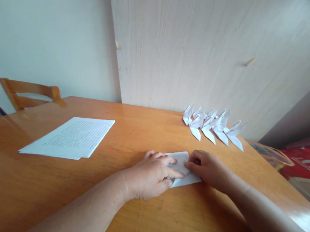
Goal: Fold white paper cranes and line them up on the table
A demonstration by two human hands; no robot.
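Note:
A small folded piece of white paper [182, 159] lies on the wooden table [135, 138] in front of me. My left hand [150, 175] rests on its left part, fingers curled and pressing down on it. My right hand [209, 168] touches the paper's right edge with fingertips pinched together on a fold. Much of the paper is hidden under both hands.
A row of several folded white paper birds [213, 126] sits at the back right near a pale wooden panel [205, 46]. A stack of printed sheets [71, 137] lies at the left. A wooden chair [30, 94] stands behind the table. The table's right edge drops off near red fabric [307, 162].

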